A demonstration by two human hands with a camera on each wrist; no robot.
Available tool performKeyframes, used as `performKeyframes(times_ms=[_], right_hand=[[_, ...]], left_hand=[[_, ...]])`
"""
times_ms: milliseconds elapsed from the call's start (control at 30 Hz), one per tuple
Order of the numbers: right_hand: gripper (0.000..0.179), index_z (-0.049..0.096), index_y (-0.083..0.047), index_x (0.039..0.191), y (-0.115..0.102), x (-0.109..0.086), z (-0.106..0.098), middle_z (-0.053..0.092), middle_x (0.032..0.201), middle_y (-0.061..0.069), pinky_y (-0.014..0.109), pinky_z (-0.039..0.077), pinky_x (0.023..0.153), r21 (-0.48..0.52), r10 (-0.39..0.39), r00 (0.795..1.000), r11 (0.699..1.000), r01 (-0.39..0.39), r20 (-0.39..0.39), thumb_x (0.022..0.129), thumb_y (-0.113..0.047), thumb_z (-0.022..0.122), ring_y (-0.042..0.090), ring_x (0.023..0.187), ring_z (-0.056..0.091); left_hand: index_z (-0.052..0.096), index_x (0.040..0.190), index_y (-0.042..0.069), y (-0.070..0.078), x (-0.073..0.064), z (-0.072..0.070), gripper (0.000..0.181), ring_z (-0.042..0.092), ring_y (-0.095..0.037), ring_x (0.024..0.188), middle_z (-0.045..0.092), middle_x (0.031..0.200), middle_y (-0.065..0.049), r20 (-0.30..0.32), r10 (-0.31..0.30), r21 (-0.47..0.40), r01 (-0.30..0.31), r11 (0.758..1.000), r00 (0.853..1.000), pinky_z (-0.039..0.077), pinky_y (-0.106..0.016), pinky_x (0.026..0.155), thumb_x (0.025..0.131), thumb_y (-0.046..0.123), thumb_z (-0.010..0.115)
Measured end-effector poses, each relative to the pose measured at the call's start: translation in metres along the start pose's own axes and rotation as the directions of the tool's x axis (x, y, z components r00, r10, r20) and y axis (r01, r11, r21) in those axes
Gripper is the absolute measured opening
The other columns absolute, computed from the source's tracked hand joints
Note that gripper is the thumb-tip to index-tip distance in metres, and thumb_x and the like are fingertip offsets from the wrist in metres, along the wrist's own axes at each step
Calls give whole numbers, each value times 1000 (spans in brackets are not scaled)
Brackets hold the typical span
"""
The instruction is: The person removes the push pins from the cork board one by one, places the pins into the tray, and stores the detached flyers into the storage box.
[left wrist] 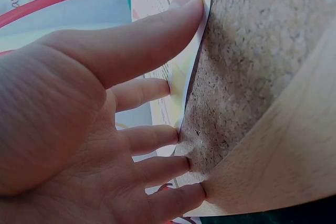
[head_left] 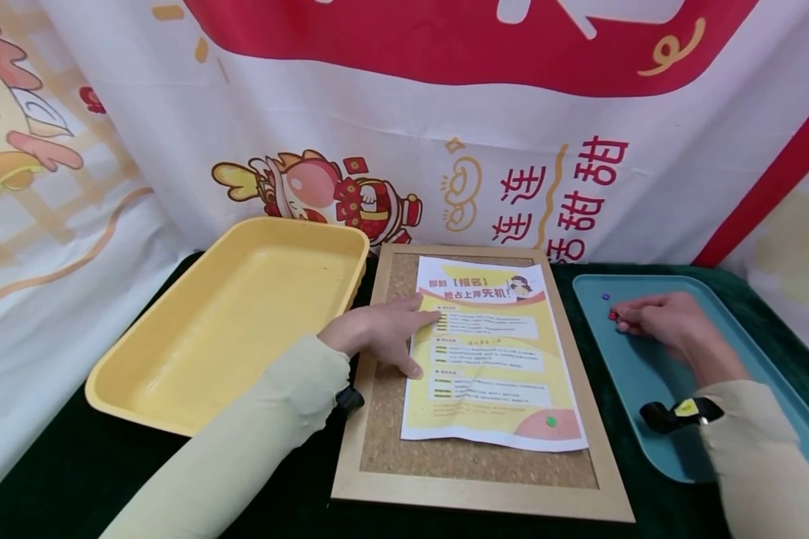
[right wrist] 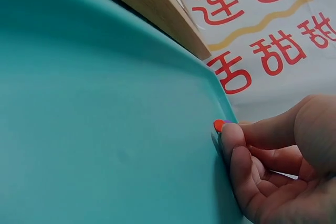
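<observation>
A yellow-and-white printed flyer (head_left: 485,389) lies on a wood-framed cork board (head_left: 404,457). One green push pin (head_left: 551,422) sits at the sheet's lower right corner. My left hand (head_left: 386,332) has its fingers spread over the flyer's left edge; in the left wrist view, the thumb (left wrist: 142,40) and some fingertips touch the paper while others meet the cork and frame. Over the teal tray (head_left: 647,404), my right hand (head_left: 674,326) pinches a red push pin (right wrist: 219,125) between thumb and fingers. A purple push pin (head_left: 605,297) lies in the tray just beyond those fingertips.
To the left of the board stands a yellow plastic bin (head_left: 243,314), its right side close to the board's frame. Dark green cloth (head_left: 290,479) covers the table. Behind everything hangs a printed white and red curtain (head_left: 391,112).
</observation>
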State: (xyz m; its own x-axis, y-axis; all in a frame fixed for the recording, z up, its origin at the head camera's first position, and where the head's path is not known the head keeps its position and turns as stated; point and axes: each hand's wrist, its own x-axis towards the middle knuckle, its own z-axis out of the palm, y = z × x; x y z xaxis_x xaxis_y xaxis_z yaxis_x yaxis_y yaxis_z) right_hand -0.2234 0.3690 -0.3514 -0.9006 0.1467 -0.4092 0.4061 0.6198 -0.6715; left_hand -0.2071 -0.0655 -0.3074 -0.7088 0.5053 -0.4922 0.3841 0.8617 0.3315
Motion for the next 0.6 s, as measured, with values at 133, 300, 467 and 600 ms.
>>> performKeyframes(times_ms=[133, 300, 467, 600], right_hand=[[57, 51, 4, 154, 0, -2, 1, 75, 105, -4, 26, 57, 80, -6, -23, 1000, 1000, 23, 6, 113, -36, 50, 22, 103, 62], [63, 51, 4, 154, -1, -4, 0, 75, 100, -8, 26, 56, 80, -14, -27, 999, 1000, 27, 19, 111, -43, 53, 24, 106, 60], [67, 48, 4, 155, -2, -4, -1, 75, 102, -8, 26, 58, 81, -4, -53, 998, 999, 54, 32, 110, -46, 55, 20, 104, 64], [64, 51, 3, 154, 1, -9, 1, 76, 118, 6, 24, 59, 79, -36, -88, 996, 995, 88, 4, 110, -44, 55, 16, 101, 68]], left_hand=[[25, 171, 25, -1, 0, 1, 95, 0, -32, 168, 0, 181, -9, -4, -3, -6, 3, 1000, 1000, 10, -51, 136, 95, 37, 81], [25, 171, 25, -1, -2, 1, 95, 0, -33, 169, 0, 181, -10, -3, -7, -13, 7, 1000, 1000, 9, -51, 136, 95, 37, 81], [25, 171, 26, -1, -3, 1, 95, 0, -32, 169, 0, 181, -9, -4, -17, -8, 17, 1000, 1000, 10, -52, 136, 94, 38, 81], [26, 171, 25, 0, -2, 0, 95, 1, -33, 168, 1, 181, -10, -6, -4, -4, 4, 1000, 1000, 9, -52, 136, 94, 37, 81]])
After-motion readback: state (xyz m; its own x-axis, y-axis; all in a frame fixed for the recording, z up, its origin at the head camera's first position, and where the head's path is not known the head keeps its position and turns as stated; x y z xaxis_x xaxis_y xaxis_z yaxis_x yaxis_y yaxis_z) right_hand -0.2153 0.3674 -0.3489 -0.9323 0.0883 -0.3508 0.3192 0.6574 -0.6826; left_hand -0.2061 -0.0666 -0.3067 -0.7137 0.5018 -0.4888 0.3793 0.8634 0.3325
